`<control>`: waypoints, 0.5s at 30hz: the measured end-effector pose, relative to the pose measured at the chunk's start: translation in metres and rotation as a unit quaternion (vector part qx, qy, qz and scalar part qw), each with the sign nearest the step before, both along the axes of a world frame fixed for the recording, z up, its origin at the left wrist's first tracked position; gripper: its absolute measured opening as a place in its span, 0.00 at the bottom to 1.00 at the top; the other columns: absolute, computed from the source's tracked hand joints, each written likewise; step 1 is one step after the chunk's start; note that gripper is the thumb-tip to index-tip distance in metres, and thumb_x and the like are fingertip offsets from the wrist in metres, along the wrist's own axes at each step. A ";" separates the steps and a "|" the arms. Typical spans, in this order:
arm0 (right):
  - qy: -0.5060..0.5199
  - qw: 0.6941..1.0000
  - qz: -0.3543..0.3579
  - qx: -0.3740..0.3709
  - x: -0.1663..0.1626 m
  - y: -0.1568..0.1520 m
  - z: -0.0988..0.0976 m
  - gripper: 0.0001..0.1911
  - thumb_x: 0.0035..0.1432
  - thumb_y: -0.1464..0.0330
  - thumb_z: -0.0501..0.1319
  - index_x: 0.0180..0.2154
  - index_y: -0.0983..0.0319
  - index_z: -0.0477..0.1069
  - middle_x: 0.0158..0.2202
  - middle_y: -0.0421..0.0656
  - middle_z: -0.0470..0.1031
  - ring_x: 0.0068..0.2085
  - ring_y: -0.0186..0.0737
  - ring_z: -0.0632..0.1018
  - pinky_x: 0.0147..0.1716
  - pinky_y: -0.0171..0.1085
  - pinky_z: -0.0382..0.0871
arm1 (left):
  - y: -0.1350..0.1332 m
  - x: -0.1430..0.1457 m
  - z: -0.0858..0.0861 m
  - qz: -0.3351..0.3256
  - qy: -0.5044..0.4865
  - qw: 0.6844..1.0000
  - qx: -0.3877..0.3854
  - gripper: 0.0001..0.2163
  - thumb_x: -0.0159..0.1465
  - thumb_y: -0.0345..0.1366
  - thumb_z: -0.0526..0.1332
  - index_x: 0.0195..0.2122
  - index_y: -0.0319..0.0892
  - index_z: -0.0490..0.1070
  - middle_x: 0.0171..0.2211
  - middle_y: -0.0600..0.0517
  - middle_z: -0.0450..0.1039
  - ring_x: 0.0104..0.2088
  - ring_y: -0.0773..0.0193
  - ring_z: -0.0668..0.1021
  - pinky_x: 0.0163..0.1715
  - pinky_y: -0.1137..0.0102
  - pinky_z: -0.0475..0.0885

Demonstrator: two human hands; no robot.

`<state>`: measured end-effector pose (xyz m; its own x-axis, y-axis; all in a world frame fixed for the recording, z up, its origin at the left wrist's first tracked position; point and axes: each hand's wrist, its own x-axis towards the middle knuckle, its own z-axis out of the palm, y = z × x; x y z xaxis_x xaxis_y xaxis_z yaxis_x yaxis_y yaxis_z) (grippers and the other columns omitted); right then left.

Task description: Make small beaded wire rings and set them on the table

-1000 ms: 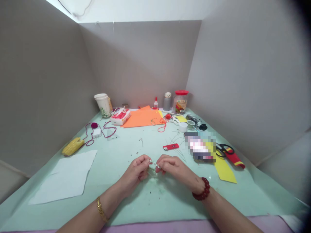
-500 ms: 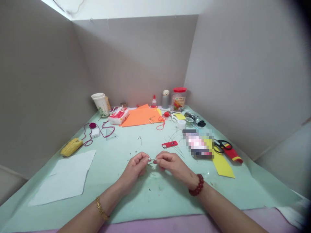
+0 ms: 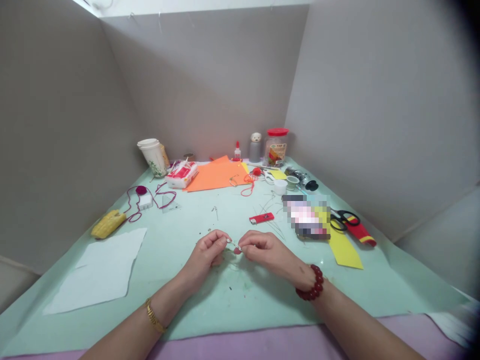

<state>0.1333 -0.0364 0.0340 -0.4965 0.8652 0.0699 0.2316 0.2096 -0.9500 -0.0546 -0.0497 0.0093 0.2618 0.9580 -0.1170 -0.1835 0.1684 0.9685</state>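
Presently, the left hand (image 3: 204,256) pinches one end of a thin pale piece (image 3: 234,244) between thumb and forefinger, other fingers curled. The right hand (image 3: 267,251) pinches the opposite end, fingertips bunched. The piece spans the small gap between both sets of fingertips, sloping down toward the right; its fine detail is too small to read.

Hands are held over the middle of the green table cover (image 3: 236,312). Between the forearms, the cover runs back to its near edge, carrying only a few dark specks. Nearest object: red lighter (image 3: 262,218), just beyond the right hand, with thin wires around it. Toward the left edge lies a white sheet (image 3: 97,272), well apart from the left hand. Toward the right edge: yellow strip (image 3: 345,251) and black-handled scissors (image 3: 345,223), both well apart from the right hand. Orange sheets (image 3: 215,175) lie near the far edge; a red-lidded jar (image 3: 276,150) stands by the far right corner.

Compared with half a second ago: gap between fingertips slightly wider, piece more tilted, previously nearly level. Layout of objects on the cover unchanged; all appear slightly higher in view.
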 end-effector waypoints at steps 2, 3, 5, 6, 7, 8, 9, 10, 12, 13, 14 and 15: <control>0.003 1.000 -0.001 -0.002 0.000 0.001 -0.001 0.10 0.53 0.70 0.56 0.28 0.63 0.76 0.33 0.42 0.72 0.27 0.31 0.67 0.25 0.31 0.59 | 0.000 0.000 -0.001 -0.001 -0.001 1.000 0.001 0.11 0.59 0.46 0.61 0.32 0.42 0.68 0.19 0.61 0.48 0.20 0.72 0.48 0.20 0.71 0.43; 0.004 1.000 -0.001 -0.003 0.000 0.001 -0.002 0.10 0.53 0.70 0.56 0.27 0.63 0.76 0.32 0.42 0.72 0.26 0.30 0.66 0.25 0.31 0.59 | 0.000 0.000 -0.001 -0.001 0.002 1.000 0.002 0.12 0.59 0.46 0.61 0.32 0.42 0.69 0.19 0.61 0.47 0.20 0.72 0.48 0.20 0.71 0.43; -0.001 1.000 -0.002 -0.002 0.000 0.001 -0.003 0.11 0.53 0.71 0.55 0.28 0.63 0.76 0.32 0.42 0.72 0.26 0.30 0.66 0.24 0.31 0.58 | 0.000 0.000 -0.001 0.000 0.016 1.000 0.006 0.13 0.59 0.47 0.61 0.35 0.42 0.71 0.19 0.61 0.47 0.20 0.72 0.48 0.20 0.71 0.43; -0.005 1.000 -0.003 0.000 0.000 0.001 -0.004 0.11 0.53 0.71 0.55 0.28 0.63 0.76 0.32 0.42 0.72 0.25 0.30 0.65 0.24 0.31 0.58 | 0.000 0.000 -0.002 0.000 0.026 1.000 0.010 0.14 0.59 0.47 0.61 0.37 0.42 0.72 0.19 0.61 0.46 0.19 0.72 0.49 0.20 0.71 0.44; -0.010 1.000 -0.004 0.003 0.000 0.001 -0.005 0.11 0.53 0.71 0.55 0.28 0.63 0.76 0.32 0.42 0.72 0.26 0.30 0.65 0.25 0.31 0.58 | 0.000 0.001 -0.002 -0.001 0.036 0.999 0.013 0.15 0.59 0.47 0.61 0.38 0.41 0.72 0.18 0.61 0.46 0.19 0.72 0.49 0.20 0.71 0.44; -0.012 1.000 -0.005 0.005 0.000 0.001 -0.005 0.11 0.53 0.70 0.55 0.28 0.63 0.76 0.32 0.42 0.72 0.26 0.30 0.66 0.25 0.31 0.58 | 0.000 0.001 -0.002 -0.003 0.043 0.999 0.015 0.15 0.59 0.48 0.60 0.38 0.41 0.73 0.18 0.61 0.45 0.19 0.72 0.49 0.20 0.71 0.44; -0.013 1.000 -0.006 0.006 0.000 0.001 -0.006 0.10 0.53 0.70 0.55 0.27 0.63 0.75 0.32 0.41 0.71 0.26 0.31 0.66 0.25 0.31 0.58 | 0.000 0.001 -0.002 -0.004 0.047 0.999 0.017 0.14 0.59 0.48 0.60 0.37 0.41 0.72 0.18 0.61 0.46 0.19 0.72 0.49 0.19 0.72 0.44; -0.014 1.000 -0.007 0.003 0.000 0.001 -0.006 0.10 0.53 0.69 0.55 0.27 0.63 0.75 0.31 0.41 0.71 0.26 0.31 0.65 0.25 0.31 0.58 | 0.000 0.001 -0.002 -0.005 0.050 0.999 0.019 0.14 0.59 0.48 0.60 0.36 0.41 0.72 0.18 0.61 0.47 0.19 0.72 0.49 0.19 0.72 0.44; -0.014 1.000 -0.010 -0.012 0.000 0.000 -0.007 0.09 0.53 0.68 0.56 0.27 0.63 0.74 0.30 0.40 0.70 0.25 0.30 0.64 0.25 0.31 0.57 | 0.000 0.002 -0.002 -0.008 0.065 0.998 0.024 0.14 0.59 0.48 0.60 0.34 0.41 0.71 0.18 0.61 0.49 0.19 0.73 0.50 0.19 0.73 0.44; -0.016 1.000 -0.011 -0.021 0.000 0.000 -0.006 0.09 0.53 0.68 0.56 0.27 0.63 0.73 0.29 0.40 0.69 0.25 0.30 0.63 0.24 0.32 0.57 | 0.000 0.002 -0.001 -0.008 0.078 0.997 0.029 0.14 0.59 0.48 0.60 0.35 0.41 0.72 0.18 0.61 0.50 0.19 0.73 0.50 0.19 0.73 0.45; -0.017 0.999 -0.012 -0.030 0.000 0.000 -0.006 0.09 0.53 0.68 0.56 0.26 0.63 0.73 0.29 0.40 0.68 0.24 0.30 0.62 0.24 0.32 0.56 | -0.001 0.003 -0.001 -0.006 0.092 0.995 0.034 0.15 0.58 0.48 0.61 0.36 0.41 0.72 0.17 0.60 0.53 0.19 0.73 0.51 0.19 0.73 0.45; -0.019 0.999 -0.011 -0.035 0.000 0.000 -0.005 0.09 0.53 0.68 0.55 0.26 0.63 0.72 0.28 0.39 0.67 0.24 0.29 0.62 0.24 0.32 0.56 | -0.001 0.003 0.000 -0.006 0.106 0.994 0.039 0.15 0.58 0.47 0.61 0.39 0.41 0.73 0.17 0.60 0.56 0.19 0.73 0.52 0.19 0.74 0.46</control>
